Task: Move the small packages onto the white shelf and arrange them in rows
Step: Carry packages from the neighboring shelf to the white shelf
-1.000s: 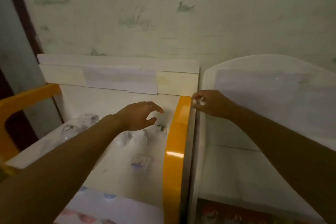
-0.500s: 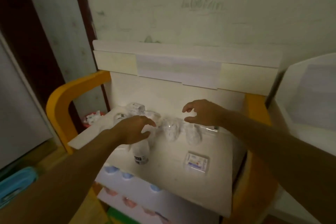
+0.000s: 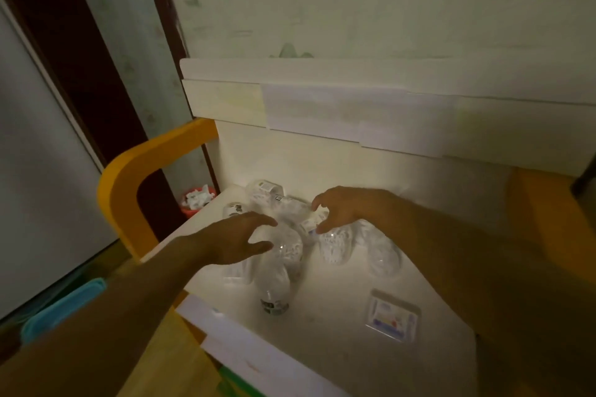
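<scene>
Now both hands hover over the small packages (image 3: 292,237) clustered at 12 o'clock on the white shelf (image 3: 338,342): left hand (image 3: 238,243) spread, empty; right hand (image 3: 343,208) loosely curled, empty. Grip one package per hand; avoid toppling neighbours.

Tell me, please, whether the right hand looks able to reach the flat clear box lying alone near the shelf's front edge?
Probably yes. The flat clear box lies apart from the other packages on the white shelf, with nothing over it, and the right hand hovers just behind it.
</scene>
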A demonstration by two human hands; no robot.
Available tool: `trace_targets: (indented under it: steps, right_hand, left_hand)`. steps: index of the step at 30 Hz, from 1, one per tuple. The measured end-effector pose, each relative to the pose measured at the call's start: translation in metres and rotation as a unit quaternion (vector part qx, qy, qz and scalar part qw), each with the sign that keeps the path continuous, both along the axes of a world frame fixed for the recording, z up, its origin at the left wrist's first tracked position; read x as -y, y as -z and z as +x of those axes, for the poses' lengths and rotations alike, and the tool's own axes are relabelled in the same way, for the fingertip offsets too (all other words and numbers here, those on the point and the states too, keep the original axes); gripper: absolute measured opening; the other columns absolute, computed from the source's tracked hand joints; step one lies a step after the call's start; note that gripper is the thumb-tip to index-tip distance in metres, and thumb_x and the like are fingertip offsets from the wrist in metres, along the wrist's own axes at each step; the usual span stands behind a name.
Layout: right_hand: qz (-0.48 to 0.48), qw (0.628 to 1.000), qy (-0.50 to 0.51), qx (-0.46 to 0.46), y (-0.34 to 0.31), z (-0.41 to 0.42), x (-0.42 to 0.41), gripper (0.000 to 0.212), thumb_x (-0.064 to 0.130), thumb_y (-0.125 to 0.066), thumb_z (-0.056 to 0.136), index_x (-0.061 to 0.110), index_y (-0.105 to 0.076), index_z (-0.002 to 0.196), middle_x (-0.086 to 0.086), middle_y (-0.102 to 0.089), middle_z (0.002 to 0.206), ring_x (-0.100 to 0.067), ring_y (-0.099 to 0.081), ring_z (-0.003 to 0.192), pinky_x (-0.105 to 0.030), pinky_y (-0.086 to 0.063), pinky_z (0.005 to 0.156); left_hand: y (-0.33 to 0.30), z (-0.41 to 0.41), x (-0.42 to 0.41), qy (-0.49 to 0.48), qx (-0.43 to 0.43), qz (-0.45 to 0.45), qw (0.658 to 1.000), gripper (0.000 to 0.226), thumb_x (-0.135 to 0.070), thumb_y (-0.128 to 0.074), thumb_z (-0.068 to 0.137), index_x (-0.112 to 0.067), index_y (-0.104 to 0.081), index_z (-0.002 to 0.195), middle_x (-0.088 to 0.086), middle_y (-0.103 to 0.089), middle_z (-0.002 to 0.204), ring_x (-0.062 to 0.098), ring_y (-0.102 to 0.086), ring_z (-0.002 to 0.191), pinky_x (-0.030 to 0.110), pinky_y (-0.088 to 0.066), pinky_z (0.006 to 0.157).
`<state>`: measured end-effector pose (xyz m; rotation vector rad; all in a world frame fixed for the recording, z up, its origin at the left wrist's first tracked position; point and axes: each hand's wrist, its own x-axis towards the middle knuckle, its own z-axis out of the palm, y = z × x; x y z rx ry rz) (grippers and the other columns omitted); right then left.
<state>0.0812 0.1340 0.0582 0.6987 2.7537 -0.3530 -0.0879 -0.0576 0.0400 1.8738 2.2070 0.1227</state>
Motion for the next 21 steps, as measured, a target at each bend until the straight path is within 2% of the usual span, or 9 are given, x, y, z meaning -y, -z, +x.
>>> trace_targets:
  steps: [2, 5, 9, 11, 13, 15, 18, 21]
  right_hand:
    - [-0.004, 1.000, 0.002, 0.022, 0.009, -0.002, -0.001, 0.071, 0.056, -0.070, 0.077, 0.028, -0.043, 0.137, 0.000, -0.046, 0.140, -0.022, -0.047, 0.125, -0.037, -0.040, 0.105]
    - [-0.016, 1.000, 0.001, 0.011, 0.015, 0.001, -0.005, 0.072, 0.048, -0.076, 0.075, 0.024, -0.044, 0.136, 0.000, -0.053, 0.132, -0.022, -0.051, 0.121, -0.036, -0.042, 0.101]
    - [-0.035, 0.997, 0.032, 0.057, 0.021, 0.001, 0.002, 0.090, 0.040, -0.083, 0.070, 0.023, -0.034, 0.143, -0.002, -0.047, 0.140, -0.023, -0.048, 0.124, -0.036, -0.041, 0.103]
    - [-0.031, 0.996, 0.066, 0.049, 0.032, -0.002, 0.008, 0.093, 0.035, -0.085, 0.067, 0.022, -0.032, 0.142, -0.008, -0.048, 0.137, -0.025, -0.051, 0.119, -0.035, -0.045, 0.097]
    - [-0.016, 0.995, 0.096, 0.016, 0.041, -0.003, 0.014, 0.089, 0.027, -0.085, 0.069, 0.019, -0.033, 0.140, -0.012, -0.048, 0.132, -0.028, -0.054, 0.114, -0.032, -0.044, 0.087]
    - [-0.002, 0.992, 0.126, -0.010, 0.046, -0.002, 0.018, 0.083, 0.025, -0.082, 0.072, 0.019, -0.033, 0.140, -0.012, -0.046, 0.133, -0.029, -0.053, 0.114, -0.031, -0.044, 0.084]
    - [0.009, 0.987, 0.157, -0.017, 0.052, 0.000, 0.028, 0.082, 0.030, -0.080, 0.073, 0.022, -0.033, 0.140, -0.010, -0.037, 0.139, -0.030, -0.050, 0.118, -0.037, -0.047, 0.093]
    - [0.009, 0.984, 0.178, -0.015, 0.052, 0.004, 0.037, 0.080, 0.031, -0.079, 0.074, 0.025, -0.034, 0.141, -0.007, -0.033, 0.142, -0.031, -0.049, 0.120, -0.043, -0.048, 0.097]
  left_hand:
    - [0.004, 0.000, -0.014, 0.023, -0.001, -0.006, 1.000, 0.059, -0.053, -0.054, 0.090, -0.035, -0.034, 0.143, -0.008, -0.037, 0.151, 0.013, -0.039, 0.133, 0.030, -0.036, 0.109]
    - [0.008, -0.001, -0.039, 0.062, -0.002, -0.034, 0.997, 0.061, -0.042, -0.059, 0.091, -0.032, -0.033, 0.145, -0.007, -0.034, 0.153, 0.015, -0.035, 0.138, 0.034, -0.033, 0.113]
    - [0.016, -0.011, -0.061, 0.126, -0.003, -0.087, 0.988, 0.065, -0.027, -0.063, 0.089, -0.034, -0.032, 0.145, -0.007, -0.034, 0.153, 0.015, -0.034, 0.139, 0.034, -0.031, 0.114]
    - [0.016, -0.016, -0.065, 0.167, -0.031, -0.111, 0.979, 0.074, -0.021, -0.064, 0.088, -0.034, -0.025, 0.149, -0.006, -0.030, 0.155, 0.017, -0.031, 0.141, 0.034, -0.032, 0.114]
    - [0.017, -0.019, -0.070, 0.199, -0.060, -0.111, 0.972, 0.079, -0.024, -0.066, 0.087, -0.032, -0.019, 0.151, -0.005, -0.026, 0.156, 0.018, -0.030, 0.141, 0.034, -0.032, 0.113]
    - [0.025, -0.024, -0.076, 0.225, -0.052, -0.118, 0.966, 0.082, -0.032, -0.069, 0.085, -0.033, -0.020, 0.150, -0.006, -0.029, 0.154, 0.015, -0.033, 0.137, 0.032, -0.032, 0.112]
    - [0.039, -0.031, -0.079, 0.246, 0.013, -0.119, 0.962, 0.083, -0.037, -0.073, 0.081, -0.034, -0.025, 0.148, -0.008, -0.032, 0.150, 0.008, -0.035, 0.131, 0.025, -0.029, 0.111]
    - [0.036, -0.031, -0.079, 0.250, 0.045, -0.072, 0.965, 0.087, -0.040, -0.078, 0.075, -0.031, -0.030, 0.147, -0.009, -0.040, 0.146, 0.010, -0.040, 0.132, 0.029, -0.034, 0.111]
